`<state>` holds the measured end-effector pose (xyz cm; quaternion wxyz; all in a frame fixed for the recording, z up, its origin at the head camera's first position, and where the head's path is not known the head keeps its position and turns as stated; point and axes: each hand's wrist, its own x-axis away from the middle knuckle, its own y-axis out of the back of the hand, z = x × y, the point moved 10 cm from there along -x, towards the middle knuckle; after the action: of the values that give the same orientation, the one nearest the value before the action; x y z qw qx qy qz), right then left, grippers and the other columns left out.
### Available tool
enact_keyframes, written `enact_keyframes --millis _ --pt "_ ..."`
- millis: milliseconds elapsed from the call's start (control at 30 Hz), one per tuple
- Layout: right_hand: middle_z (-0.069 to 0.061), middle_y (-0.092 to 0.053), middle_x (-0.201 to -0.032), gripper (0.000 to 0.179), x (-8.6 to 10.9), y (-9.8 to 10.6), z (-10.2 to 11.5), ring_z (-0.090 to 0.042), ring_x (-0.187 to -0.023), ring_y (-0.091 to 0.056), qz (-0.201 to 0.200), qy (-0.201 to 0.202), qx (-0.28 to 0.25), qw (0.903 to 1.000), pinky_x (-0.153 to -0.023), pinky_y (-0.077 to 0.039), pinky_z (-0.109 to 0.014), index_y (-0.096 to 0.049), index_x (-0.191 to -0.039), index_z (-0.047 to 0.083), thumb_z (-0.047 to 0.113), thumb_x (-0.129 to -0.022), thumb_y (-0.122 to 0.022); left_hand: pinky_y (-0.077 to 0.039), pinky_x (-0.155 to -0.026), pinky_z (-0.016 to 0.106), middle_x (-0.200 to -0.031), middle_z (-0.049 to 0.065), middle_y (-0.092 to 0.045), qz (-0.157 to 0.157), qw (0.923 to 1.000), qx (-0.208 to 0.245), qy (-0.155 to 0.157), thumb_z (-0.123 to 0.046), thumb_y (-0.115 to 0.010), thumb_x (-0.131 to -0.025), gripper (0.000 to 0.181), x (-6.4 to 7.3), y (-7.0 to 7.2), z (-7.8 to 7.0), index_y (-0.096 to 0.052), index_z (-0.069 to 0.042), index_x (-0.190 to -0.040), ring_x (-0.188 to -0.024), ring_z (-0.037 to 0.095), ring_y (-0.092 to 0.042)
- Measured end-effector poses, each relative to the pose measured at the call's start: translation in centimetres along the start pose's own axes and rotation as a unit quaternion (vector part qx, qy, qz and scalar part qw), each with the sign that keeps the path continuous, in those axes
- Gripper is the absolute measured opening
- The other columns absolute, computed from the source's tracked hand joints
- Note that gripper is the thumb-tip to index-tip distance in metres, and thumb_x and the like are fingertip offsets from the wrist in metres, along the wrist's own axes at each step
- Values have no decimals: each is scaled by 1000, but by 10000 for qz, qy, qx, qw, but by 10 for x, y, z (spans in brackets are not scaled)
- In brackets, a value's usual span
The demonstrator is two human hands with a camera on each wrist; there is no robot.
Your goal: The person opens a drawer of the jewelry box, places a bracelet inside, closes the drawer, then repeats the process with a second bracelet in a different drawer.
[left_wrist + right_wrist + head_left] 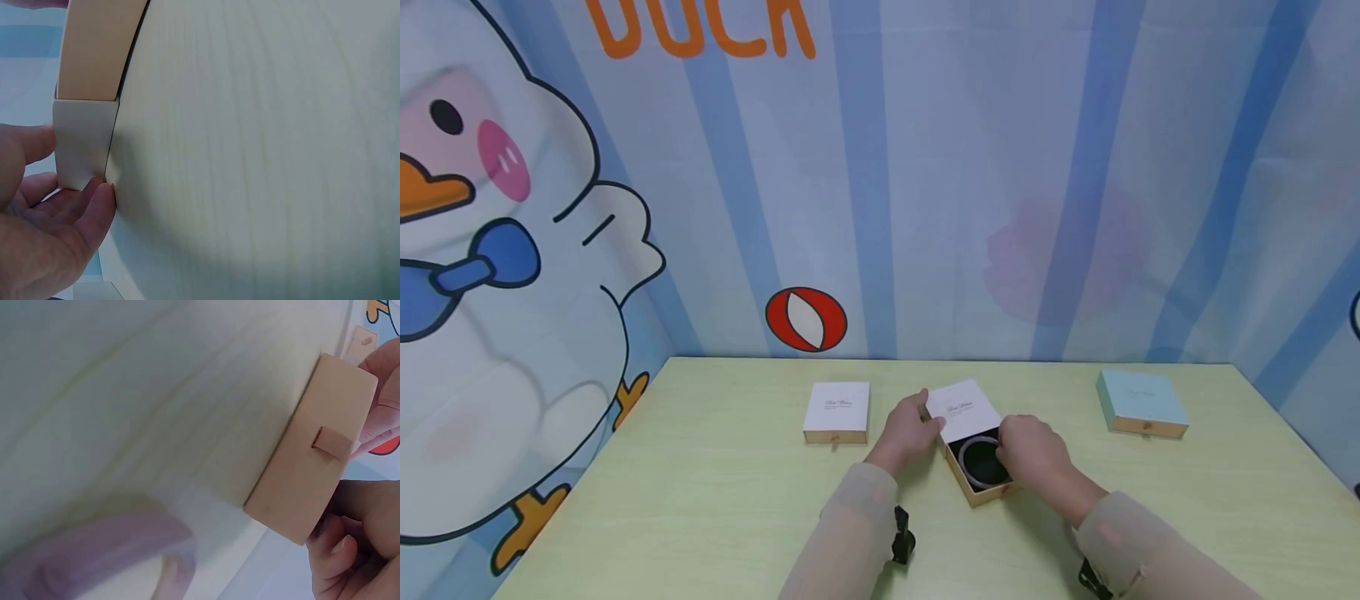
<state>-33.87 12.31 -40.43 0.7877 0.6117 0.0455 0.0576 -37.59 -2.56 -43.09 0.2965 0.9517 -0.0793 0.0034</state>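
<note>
A white box sleeve (964, 408) w/ a tan drawer (992, 495) part-way out sits skewed on the desk (700, 483), a bit R of centre, between its back & front edges, drawer pointing to the front edge. Lilac-grey bangle (962, 465) lies in the drawer on a dark lining. L hand (912, 429) grips the sleeve's back end, fingers bent round it w/ the thumb opposed, gap just the sleeve's thickness. R hand (1036, 450) is at the drawer's R edge, right by the bangle, fingers curled in; can't tell if they pinch bangle, drawer wall or nothing. Handling, my guess: box = light, stiff card, prob. a bit slick, corners dent if squeezed; best hold = sleeve sides near the back end, & the pull tab (332, 444) for the drawer. Bangle prob. light, rigid, smooth, maybe brittle, so pinch the rim gently w/ thumb inside & fingers outside. Also on desk: a white gift box (837, 408) near the back edge, L of centre, & a pale blue box (1142, 400) by the back R corner.
</note>
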Motion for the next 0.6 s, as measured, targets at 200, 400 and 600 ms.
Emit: enact_keyframes --millis 200,400,600 --pt "-5 -60 -68 15 0 1 2 -15 -57 -49 -78 8 59 10000 -49 -42 -26 -65 -73 2 9 -86 -63 -42 -102 40 -148 16 -38 41 10000 34 11 -18 -55 -95 57 0 -1 1 -32 1 -145 -137 30 -35" --pt "-6 -59 -68 14 0 2 3 -15 -57 -49 -100 -5 58 9999 -48 -41 -26 -66 -74 2 8 -86 -62 -39 -107 42 -147 17 -40 49 10000 46 5 -17 -55 -95 58 0 0 0 -32 1 -145 -138 30 -34" --pt "-6 -59 -68 14 1 2 2 -15 -56 -49 -98 -25 86 9999 -49 -41 -27 -65 -74 2 8 -86 -62 -40 -105 42 -144 19 -43 66 10000 41 -9 -17 -54 -96 58 0 0 0 -31 1 -146 -136 31 -37"
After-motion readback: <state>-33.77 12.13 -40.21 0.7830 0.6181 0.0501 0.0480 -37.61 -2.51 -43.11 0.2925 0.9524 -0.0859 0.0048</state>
